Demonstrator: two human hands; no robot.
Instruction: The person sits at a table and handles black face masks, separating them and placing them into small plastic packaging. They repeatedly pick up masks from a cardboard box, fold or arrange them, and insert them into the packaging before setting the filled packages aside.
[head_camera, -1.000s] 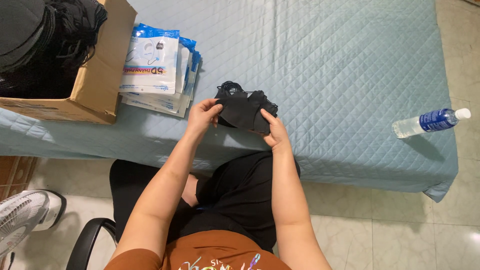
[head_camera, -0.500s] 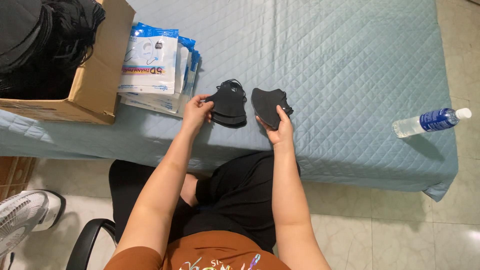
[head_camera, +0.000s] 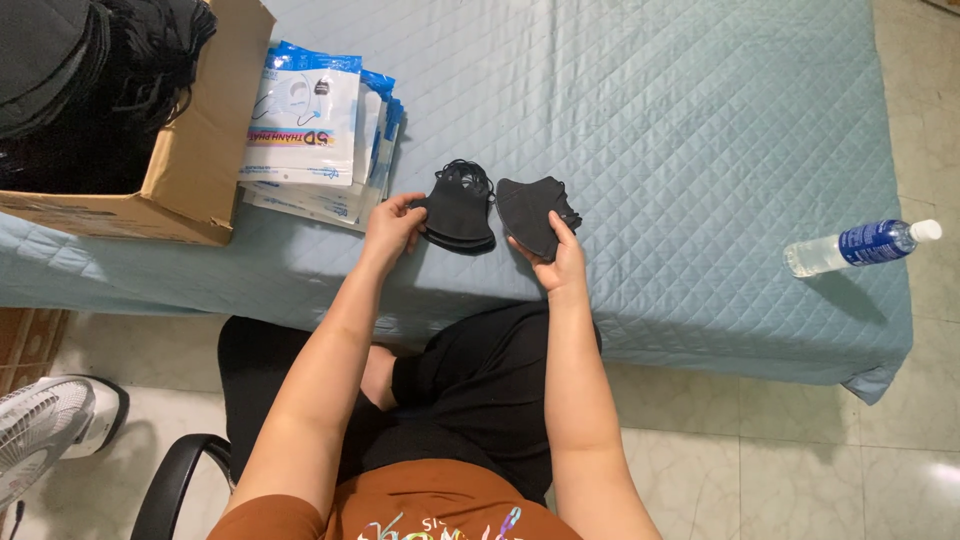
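I am keeping my left hand (head_camera: 392, 222) closed on a small stack of black face masks (head_camera: 459, 208), fingers clamped on its left edge while the stack is resting on the quilted pale-blue bed cover (head_camera: 700, 130). My right hand (head_camera: 560, 262) is gripping a single black mask (head_camera: 533, 212) by its lower edge, thumb on top, holding it just beside the stack — the two are apart, with a narrow gap between them.

Containers: a cardboard box (head_camera: 195, 150) is sitting at the far left corner of the bed, open at the top and filled with more black masks (head_camera: 110, 90), their ear loops showing in a tangle. Just beside the box, a pile of flat blue-and-white packets (head_camera: 315, 130) is lying near my left hand.

Surroundings: a clear plastic water bottle (head_camera: 860, 245) with a blue label is lying on its side near the right edge of the bed, well apart from both hands. A white fan (head_camera: 45, 430) is standing on the tiled floor at lower left — beside a black chair armrest (head_camera: 175, 485).
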